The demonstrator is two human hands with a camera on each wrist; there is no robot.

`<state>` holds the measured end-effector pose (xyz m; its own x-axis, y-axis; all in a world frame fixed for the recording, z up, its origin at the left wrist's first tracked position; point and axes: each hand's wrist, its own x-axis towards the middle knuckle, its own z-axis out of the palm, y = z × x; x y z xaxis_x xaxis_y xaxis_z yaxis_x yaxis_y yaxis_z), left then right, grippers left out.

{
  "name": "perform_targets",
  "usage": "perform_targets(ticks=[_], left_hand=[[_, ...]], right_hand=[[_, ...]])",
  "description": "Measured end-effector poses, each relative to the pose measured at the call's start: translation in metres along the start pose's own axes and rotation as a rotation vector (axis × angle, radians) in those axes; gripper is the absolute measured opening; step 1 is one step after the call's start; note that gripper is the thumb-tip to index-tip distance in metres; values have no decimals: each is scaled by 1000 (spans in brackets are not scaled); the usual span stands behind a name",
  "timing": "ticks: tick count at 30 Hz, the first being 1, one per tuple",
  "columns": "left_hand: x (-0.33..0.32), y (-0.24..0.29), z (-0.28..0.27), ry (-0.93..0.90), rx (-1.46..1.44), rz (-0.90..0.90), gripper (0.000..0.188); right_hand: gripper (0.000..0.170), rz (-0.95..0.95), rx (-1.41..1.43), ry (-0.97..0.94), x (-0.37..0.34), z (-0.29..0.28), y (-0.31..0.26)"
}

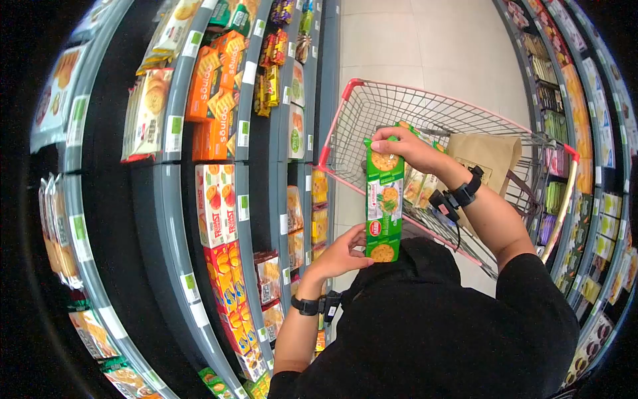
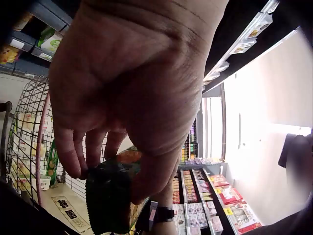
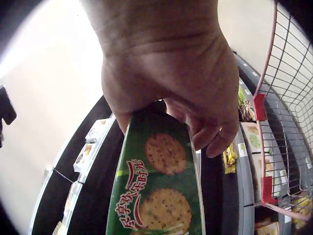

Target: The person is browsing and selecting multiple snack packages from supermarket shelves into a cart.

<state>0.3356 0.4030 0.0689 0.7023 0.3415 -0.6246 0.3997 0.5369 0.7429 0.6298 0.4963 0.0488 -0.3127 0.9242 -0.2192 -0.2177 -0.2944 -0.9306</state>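
Note:
A long green cracker package [image 1: 384, 199] with round crackers printed on it is held upright in the head view, in front of the person's chest. The left hand [image 1: 341, 254] grips its lower end, and the right hand [image 1: 413, 151] grips its upper end. In the left wrist view the left hand [image 2: 122, 93] has thumb and fingers around the dark green end of the package [image 2: 108, 196]. The right wrist view shows the right hand [image 3: 171, 83] pinching the other end of the package [image 3: 156, 181], whose cracker pictures and red lettering are visible.
A wire shopping cart [image 1: 399, 100] with red corners stands beyond the hands, holding a brown paper bag [image 1: 488, 156] and several packages. Stocked shelves [image 1: 174, 219] with boxes and packets line the left side. More shelves [image 1: 578, 133] run along the right, across a tiled floor [image 1: 382, 40].

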Motion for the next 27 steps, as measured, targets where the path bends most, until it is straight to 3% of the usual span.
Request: perform_targets(ticks=[10, 12, 13, 15, 19, 21, 23, 25, 27], left_hand=[[15, 26, -2, 33, -25, -46, 85], [19, 15, -11, 87, -109, 41, 74], [22, 8, -14, 84, -112, 44, 74], [30, -5, -20, 338, -384, 102, 61], [36, -6, -25, 661, -325, 130, 52], [29, 2, -27, 664, -307, 141, 50], [21, 12, -27, 483, -211, 122, 48], [18, 23, -23, 467, -184, 132, 45], [16, 32, -20, 412, -90, 206, 43]], right_hand=[[31, 27, 95, 23, 2, -39, 20], [31, 40, 102, 58, -3, -52, 35], [32, 133, 187, 67, -9, -59, 41], [36, 264, 321, 42, -20, -80, 69], [35, 363, 426, 251, -49, -99, 121], [36, 384, 438, 351, -55, -107, 147], [39, 425, 223, 591, -58, -112, 162], [43, 429, 131, 585, -54, -121, 180], [45, 426, 38, 815, -46, -130, 200]])
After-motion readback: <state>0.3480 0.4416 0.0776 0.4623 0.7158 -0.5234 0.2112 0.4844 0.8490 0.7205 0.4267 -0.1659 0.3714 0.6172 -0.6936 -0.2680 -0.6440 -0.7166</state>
